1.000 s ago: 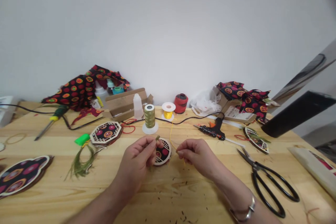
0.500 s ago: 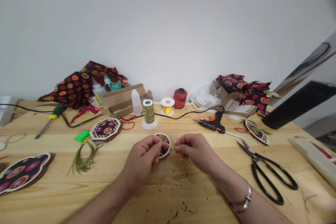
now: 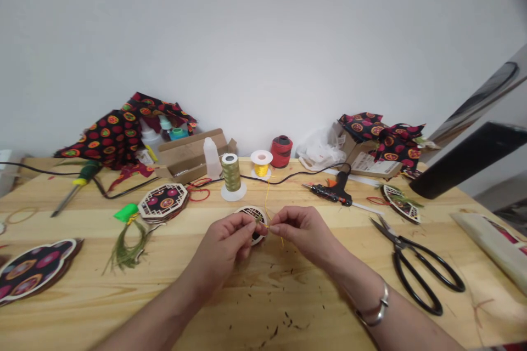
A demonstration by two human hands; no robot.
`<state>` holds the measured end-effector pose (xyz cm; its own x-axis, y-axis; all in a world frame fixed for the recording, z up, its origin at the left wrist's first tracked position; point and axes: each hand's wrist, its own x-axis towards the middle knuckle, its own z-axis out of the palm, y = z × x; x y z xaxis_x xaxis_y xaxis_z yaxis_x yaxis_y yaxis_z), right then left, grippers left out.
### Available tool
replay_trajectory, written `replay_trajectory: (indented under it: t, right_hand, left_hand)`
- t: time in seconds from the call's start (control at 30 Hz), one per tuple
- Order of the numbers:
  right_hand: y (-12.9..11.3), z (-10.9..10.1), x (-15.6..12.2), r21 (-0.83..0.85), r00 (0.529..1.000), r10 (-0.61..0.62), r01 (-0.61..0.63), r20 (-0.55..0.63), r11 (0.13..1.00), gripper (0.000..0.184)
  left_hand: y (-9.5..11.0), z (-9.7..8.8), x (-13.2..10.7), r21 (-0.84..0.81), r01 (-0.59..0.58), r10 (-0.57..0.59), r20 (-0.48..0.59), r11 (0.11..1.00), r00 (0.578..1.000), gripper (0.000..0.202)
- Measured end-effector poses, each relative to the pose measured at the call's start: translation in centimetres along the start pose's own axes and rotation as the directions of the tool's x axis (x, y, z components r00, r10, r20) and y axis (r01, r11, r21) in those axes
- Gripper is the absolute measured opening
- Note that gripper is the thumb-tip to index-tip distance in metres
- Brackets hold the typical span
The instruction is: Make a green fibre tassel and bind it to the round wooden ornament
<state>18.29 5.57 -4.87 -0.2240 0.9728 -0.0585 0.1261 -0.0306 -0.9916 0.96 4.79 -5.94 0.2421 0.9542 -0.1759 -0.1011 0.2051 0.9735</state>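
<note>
My left hand [image 3: 230, 238] is closed in a pinch on a small bundle of green thread [image 3: 258, 220]. My right hand [image 3: 298, 228] pinches yellow cord [image 3: 268, 197] close beside the left fingertips. That cord runs back to a white spool of yellow cord [image 3: 261, 170], and a loose end hangs below the right fingers. Behind the left fingertips lies a round lattice ornament [image 3: 260, 236], partly covered by the hand. A cone of olive-green thread [image 3: 231, 175] stands upright just beyond.
Large scissors [image 3: 405, 252] lie at right, near a glue gun [image 3: 335, 192]. Left are an octagonal ornament [image 3: 164, 200], green tassel [image 3: 129, 244], screwdriver [image 3: 76, 189] and lobed ornament [image 3: 37, 269]. A red thread spool [image 3: 281, 152], plastic bottle [image 3: 211, 158] and open cardboard box [image 3: 191, 153] line the back.
My right hand has moved slightly left, bringing its fingertips nearer the left ones. The yellow cord's loose end now hangs more visibly below. The view has shifted a little.
</note>
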Motion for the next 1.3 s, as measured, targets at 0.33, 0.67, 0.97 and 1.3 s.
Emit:
replay_trajectory:
  t: [0.33, 0.67, 0.97, 1.3]
  right_hand:
    - [0.7, 0.1, -0.9, -0.509, 0.855, -0.486, 0.504, 0.181, 0.698, 0.014]
    - [0.0, -0.6, -0.8, -0.438, 0.964, -0.247, 0.267, 0.103, 0.859, 0.012]
    - [0.1, -1.0, -0.2, -0.201, 0.990, -0.120, 0.132, 0.069, 0.971, 0.010]
    - [-0.9, -1.1, -0.2, 0.013, 0.986, -0.033, 0.031, 0.161, 0.999, 0.027]
  left_hand:
    - [0.1, 0.1, 0.0, -0.017, 0.000, 0.000, -0.028, 1.000, 1.000, 0.018]
    - [1.0, 0.2, -0.4, 0.257, -0.051, 0.059, -0.023, 0.965, 0.998, 0.018]
    - [1.0, 0.4, -0.7, 0.498, -0.234, 0.211, 0.103, 0.835, 0.972, 0.016]
    - [1.0, 0.4, -1.1, 0.568, -0.329, 0.203, 0.274, 0.755, 0.940, 0.019]
